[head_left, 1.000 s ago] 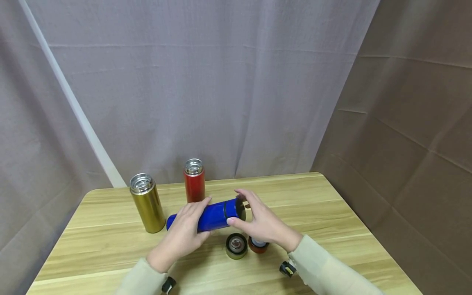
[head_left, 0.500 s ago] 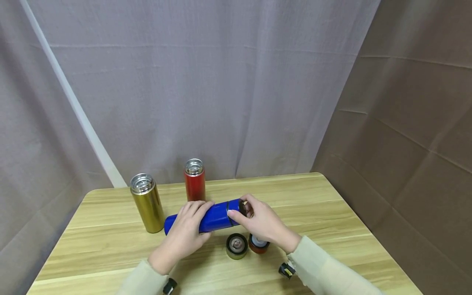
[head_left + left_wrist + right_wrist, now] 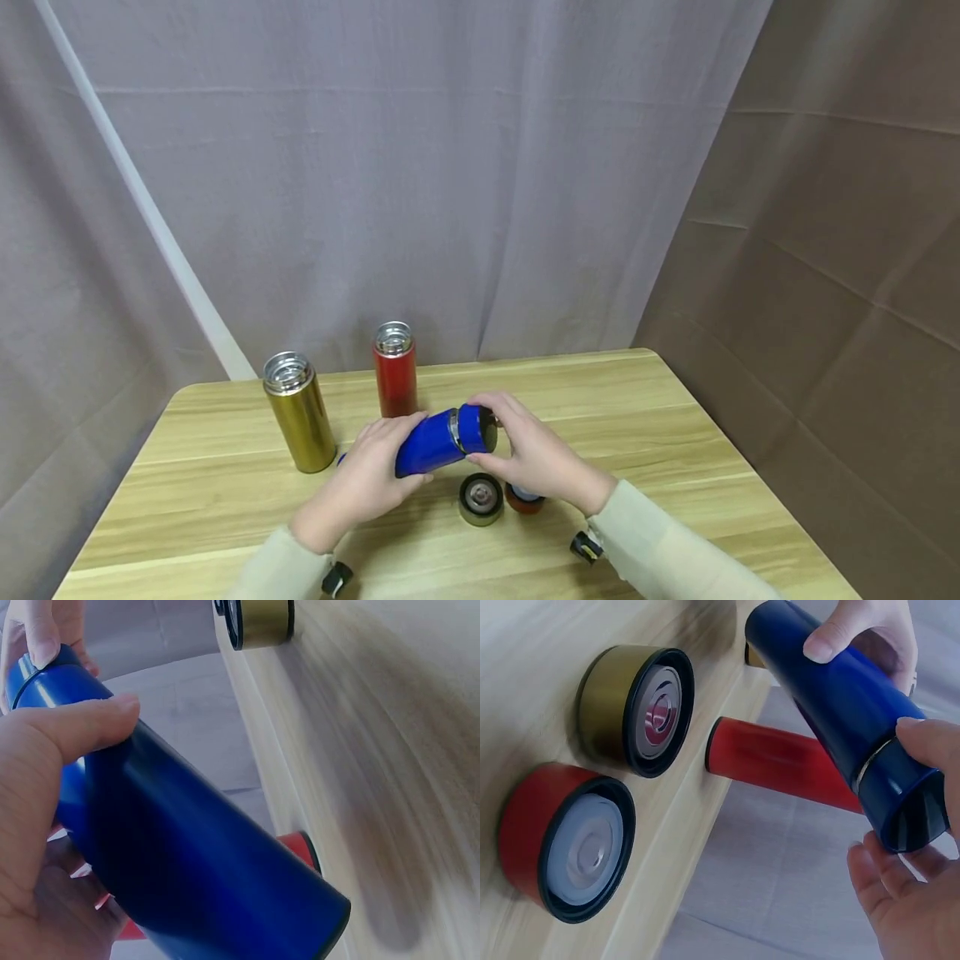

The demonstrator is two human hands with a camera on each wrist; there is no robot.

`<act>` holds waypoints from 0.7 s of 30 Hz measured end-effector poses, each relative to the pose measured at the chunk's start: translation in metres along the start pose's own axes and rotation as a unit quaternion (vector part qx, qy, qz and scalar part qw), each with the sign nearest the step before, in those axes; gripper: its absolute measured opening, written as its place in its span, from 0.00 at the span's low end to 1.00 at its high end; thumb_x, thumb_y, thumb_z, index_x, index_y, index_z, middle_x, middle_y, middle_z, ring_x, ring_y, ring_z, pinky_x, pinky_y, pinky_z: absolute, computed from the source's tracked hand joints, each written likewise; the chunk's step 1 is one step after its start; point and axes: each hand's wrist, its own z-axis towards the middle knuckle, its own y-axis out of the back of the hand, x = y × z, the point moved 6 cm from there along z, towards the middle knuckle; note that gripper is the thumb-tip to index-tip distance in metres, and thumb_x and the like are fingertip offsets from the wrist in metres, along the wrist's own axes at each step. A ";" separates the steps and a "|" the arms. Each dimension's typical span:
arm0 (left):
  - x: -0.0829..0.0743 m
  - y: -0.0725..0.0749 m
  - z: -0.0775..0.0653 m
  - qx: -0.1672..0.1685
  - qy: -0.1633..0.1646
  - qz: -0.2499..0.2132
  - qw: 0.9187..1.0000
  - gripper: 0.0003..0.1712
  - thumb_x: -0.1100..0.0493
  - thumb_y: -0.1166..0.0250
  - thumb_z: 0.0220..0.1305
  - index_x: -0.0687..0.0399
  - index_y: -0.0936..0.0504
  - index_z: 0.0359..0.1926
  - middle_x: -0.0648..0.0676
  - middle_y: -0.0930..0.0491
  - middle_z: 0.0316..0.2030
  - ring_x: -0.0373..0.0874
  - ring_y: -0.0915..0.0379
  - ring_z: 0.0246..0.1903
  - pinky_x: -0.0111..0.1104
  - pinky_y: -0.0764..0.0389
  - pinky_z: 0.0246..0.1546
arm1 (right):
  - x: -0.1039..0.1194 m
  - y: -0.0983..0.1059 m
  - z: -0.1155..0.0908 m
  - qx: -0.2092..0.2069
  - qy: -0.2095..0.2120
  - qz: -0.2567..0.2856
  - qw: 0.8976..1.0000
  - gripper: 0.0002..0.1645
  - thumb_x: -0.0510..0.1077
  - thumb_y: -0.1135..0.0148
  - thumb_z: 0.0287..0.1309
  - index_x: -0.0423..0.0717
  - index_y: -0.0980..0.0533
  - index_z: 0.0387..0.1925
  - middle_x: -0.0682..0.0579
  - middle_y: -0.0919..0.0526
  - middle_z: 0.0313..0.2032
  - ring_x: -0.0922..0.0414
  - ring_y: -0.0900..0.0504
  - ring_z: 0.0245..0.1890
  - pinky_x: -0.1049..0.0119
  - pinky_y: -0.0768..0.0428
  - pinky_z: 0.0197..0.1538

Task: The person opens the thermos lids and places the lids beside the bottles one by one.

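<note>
My left hand [image 3: 365, 473] grips the body of a blue thermos bottle [image 3: 429, 443], held tilted above the table with its capped end to the right. Around the blue cap [image 3: 472, 428] curl the thumb and fingers of my right hand [image 3: 538, 454]. A thin silvery band shows between cap and body. In the left wrist view the thumb lies across the blue bottle [image 3: 217, 847], whose base points down and right. The right wrist view has the thumb on the cap [image 3: 900, 795], the other fingers below it.
A gold bottle [image 3: 302, 425] and a red bottle [image 3: 396, 385] stand uncapped behind the hands on the wooden table [image 3: 600, 400]. Below the right hand, a gold lid [image 3: 481, 500] and a red lid [image 3: 524, 502] lie inside up. A grey curtain [image 3: 450, 208] hangs behind.
My right hand has turned on the cap, its fingers shifting round it. The silvery band now shows where a dark seam was. The left hand still holds the bottle, moved slightly.
</note>
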 end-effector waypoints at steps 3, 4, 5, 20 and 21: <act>0.000 -0.001 -0.001 -0.002 -0.004 -0.001 1.000 0.47 0.47 0.23 0.47 0.47 0.33 0.68 0.50 0.25 0.59 0.49 0.33 0.59 0.46 0.37 0.63 | 0.001 -0.001 0.000 0.005 -0.001 0.000 1.000 0.41 0.53 0.30 0.55 0.62 0.41 0.67 0.61 0.33 0.58 0.63 0.28 0.54 0.65 0.23 0.52; 0.001 -0.001 -0.001 -0.005 -0.005 -0.001 1.000 0.47 0.47 0.23 0.47 0.47 0.33 0.68 0.50 0.25 0.59 0.49 0.33 0.59 0.47 0.37 0.63 | 0.001 -0.001 0.001 0.005 -0.006 0.001 1.000 0.42 0.53 0.30 0.55 0.62 0.41 0.67 0.60 0.33 0.59 0.62 0.27 0.54 0.65 0.22 0.52; 0.001 -0.001 -0.001 -0.006 -0.005 0.000 1.000 0.47 0.47 0.23 0.47 0.47 0.32 0.68 0.50 0.25 0.59 0.49 0.33 0.59 0.47 0.37 0.63 | 0.000 -0.001 0.001 0.004 -0.010 0.002 1.000 0.43 0.53 0.30 0.54 0.61 0.42 0.67 0.59 0.33 0.59 0.62 0.27 0.54 0.64 0.22 0.52; -0.006 0.002 -0.001 -0.020 -0.035 0.025 0.999 0.46 0.50 0.23 0.47 0.47 0.32 0.67 0.51 0.25 0.58 0.47 0.32 0.58 0.46 0.36 0.62 | -0.011 -0.002 0.001 0.024 -0.136 0.092 0.986 0.33 0.68 0.42 0.59 0.58 0.31 0.60 0.57 0.22 0.43 0.58 0.22 0.39 0.65 0.20 0.35; -0.006 0.002 -0.001 -0.022 -0.036 0.028 0.999 0.46 0.50 0.23 0.47 0.47 0.32 0.67 0.51 0.25 0.57 0.47 0.32 0.58 0.46 0.36 0.62 | -0.012 -0.002 0.001 0.028 -0.143 0.090 0.985 0.33 0.68 0.42 0.58 0.58 0.30 0.59 0.57 0.22 0.42 0.58 0.22 0.38 0.65 0.20 0.34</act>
